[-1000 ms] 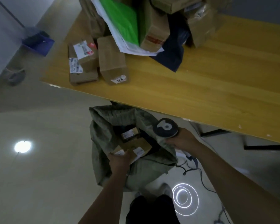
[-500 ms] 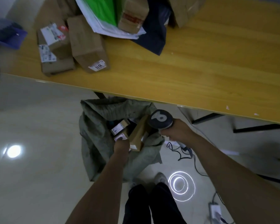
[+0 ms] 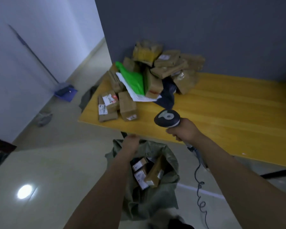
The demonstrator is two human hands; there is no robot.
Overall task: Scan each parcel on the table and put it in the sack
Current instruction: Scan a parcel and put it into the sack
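A grey-green sack (image 3: 171, 157) stands open on the floor below the near edge of the yellow table (image 3: 229, 113), with several labelled cardboard parcels (image 3: 153, 173) inside. My left hand (image 3: 130, 143) is raised above the sack's far rim, close to the table edge; it is blurred, its fingers are relaxed and it holds nothing. My right hand (image 3: 184, 132) grips a dark barcode scanner (image 3: 166, 119) over the table's near edge. Two taped boxes (image 3: 108, 105) and a brown box (image 3: 127, 106) lie at the table's left corner. Behind them is a heap of parcels (image 3: 157, 70).
The scanner's coiled cable (image 3: 200, 189) hangs to the floor right of the sack. A blue dustpan (image 3: 66, 93) and a grey cloth (image 3: 44, 119) lie on the floor at left. A dark wall stands behind the table.
My left hand let go of the brown parcel in the sack and rose toward the table edge. My right hand lifted the scanner over the table. The view tilted up.
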